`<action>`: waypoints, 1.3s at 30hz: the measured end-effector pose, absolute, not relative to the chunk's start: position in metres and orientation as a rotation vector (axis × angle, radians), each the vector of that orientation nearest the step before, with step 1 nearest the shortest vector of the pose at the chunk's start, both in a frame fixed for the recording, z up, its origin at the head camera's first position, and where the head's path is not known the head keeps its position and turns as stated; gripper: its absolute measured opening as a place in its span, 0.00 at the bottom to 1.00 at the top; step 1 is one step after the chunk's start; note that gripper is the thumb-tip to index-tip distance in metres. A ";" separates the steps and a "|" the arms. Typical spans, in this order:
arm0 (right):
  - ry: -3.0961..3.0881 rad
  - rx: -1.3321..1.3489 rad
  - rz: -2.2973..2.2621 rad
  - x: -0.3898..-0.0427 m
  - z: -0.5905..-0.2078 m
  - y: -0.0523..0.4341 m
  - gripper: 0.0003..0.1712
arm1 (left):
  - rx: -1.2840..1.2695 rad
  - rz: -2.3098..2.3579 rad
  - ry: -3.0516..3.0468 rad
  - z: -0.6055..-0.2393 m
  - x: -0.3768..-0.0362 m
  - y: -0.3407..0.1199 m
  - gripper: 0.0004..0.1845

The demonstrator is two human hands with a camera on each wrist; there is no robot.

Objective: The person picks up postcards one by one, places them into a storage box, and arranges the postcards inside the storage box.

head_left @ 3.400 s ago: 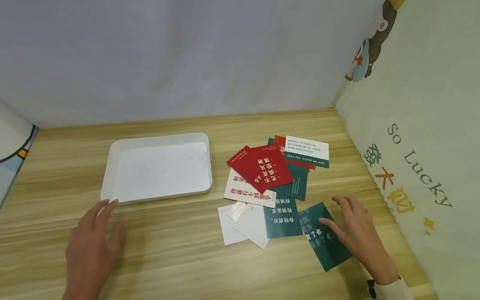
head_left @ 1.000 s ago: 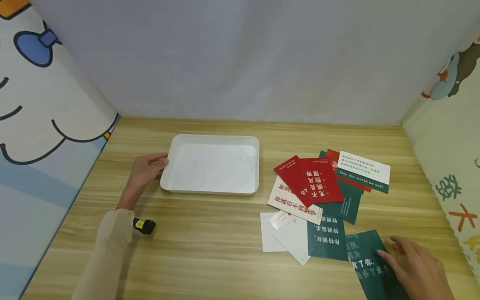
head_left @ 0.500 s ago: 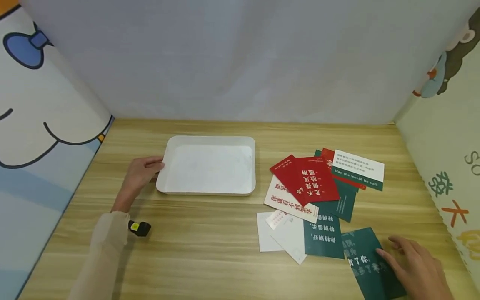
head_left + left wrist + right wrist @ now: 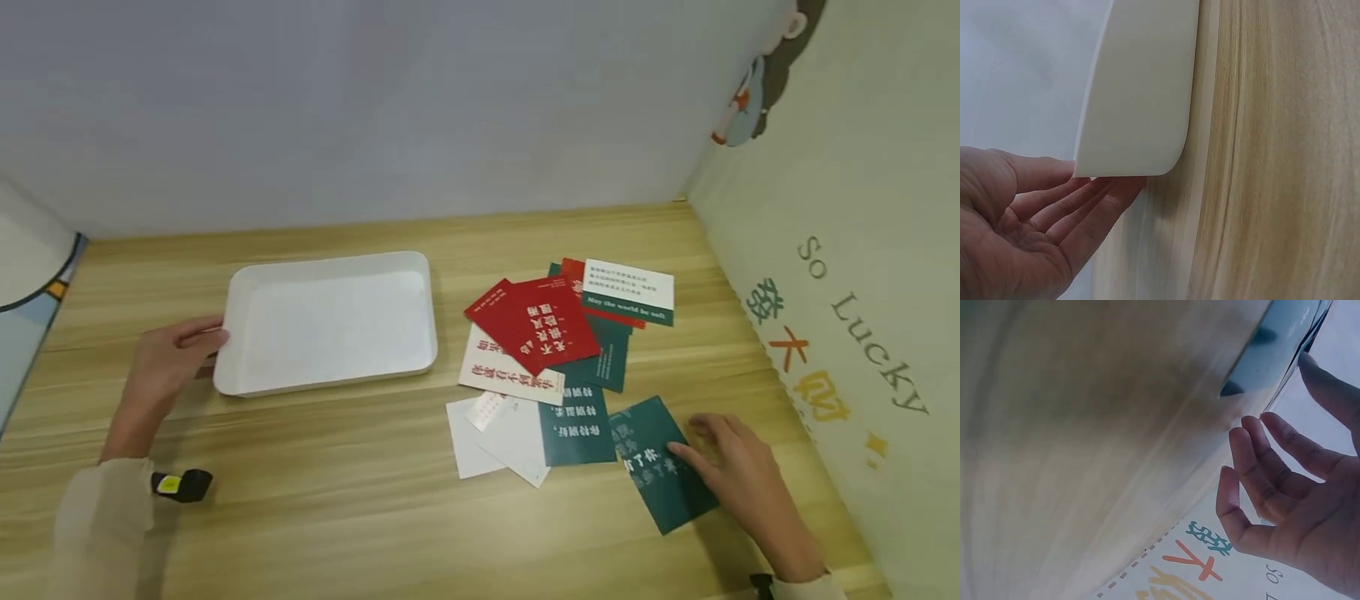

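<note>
Nearest the camera, the right hand [image 4: 738,475] lay flat on a dark green card [image 4: 663,462] at the near right of the wooden table [image 4: 360,517]; fingers were straight and spread, index fingertip pressing the card face, nothing pinched. In the right wrist view the fingers [image 4: 1266,481] were extended and apart, with the edge of the green card [image 4: 1279,347] just beyond the fingertips; whether that edge was raised off the table could not be told.

A small black clip with a yellow tag [image 4: 182,484] sat at the left sleeve [image 4: 97,525].

Just left of the pressed card lay a second green card [image 4: 576,433], overlapping a white card [image 4: 517,437] and another white card [image 4: 468,446].

Farther in, the left hand [image 4: 167,358] touched the left short rim of a white tray [image 4: 330,321]; fingers were loosely extended against the outer wall, not wrapped round it. The left wrist view showed the fingers [image 4: 1079,206] straight under the rounded corner of the tray [image 4: 1138,94].

Beyond the near cards was a cream card with red characters [image 4: 506,375], partly covered by a red card [image 4: 543,325]. Farthest was a white card with a green band [image 4: 628,290], resting on further red and green cards.

The tray stood well apart from the card pile, on the left half of the table
</note>
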State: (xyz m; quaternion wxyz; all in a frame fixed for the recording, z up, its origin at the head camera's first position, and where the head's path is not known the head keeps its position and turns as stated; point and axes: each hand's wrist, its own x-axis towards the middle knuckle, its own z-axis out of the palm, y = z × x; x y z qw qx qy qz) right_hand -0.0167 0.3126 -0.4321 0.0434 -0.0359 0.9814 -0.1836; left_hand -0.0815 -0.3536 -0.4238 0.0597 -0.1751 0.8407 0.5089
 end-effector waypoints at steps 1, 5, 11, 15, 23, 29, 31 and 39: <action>3.014 -0.152 -0.595 -0.020 -0.434 0.307 0.27 | -0.547 1.548 2.539 -0.421 -0.076 -0.362 0.32; 2.997 -0.193 -0.688 -0.029 -0.435 0.293 0.28 | -0.588 1.588 2.506 -0.416 -0.063 -0.381 0.33; 2.934 -0.097 -0.676 -0.030 -0.435 0.285 0.35 | -0.618 1.598 2.516 -0.419 -0.059 -0.384 0.34; 2.937 -0.074 -0.660 -0.028 -0.436 0.283 0.38 | -0.641 1.641 2.499 -0.423 -0.058 -0.384 0.33; 2.895 0.028 -0.638 -0.023 -0.438 0.282 0.41 | -0.699 1.595 2.505 -0.438 -0.066 -0.386 0.29; 2.897 0.071 -0.630 -0.019 -0.439 0.282 0.37 | -0.695 1.570 2.548 -0.450 -0.076 -0.379 0.31; 2.901 0.082 -0.630 -0.016 -0.440 0.283 0.35 | -0.686 1.578 2.546 -0.452 -0.080 -0.376 0.31; 2.912 0.131 -0.637 -0.009 -0.440 0.293 0.32 | -0.676 1.589 2.497 -0.463 -0.095 -0.360 0.31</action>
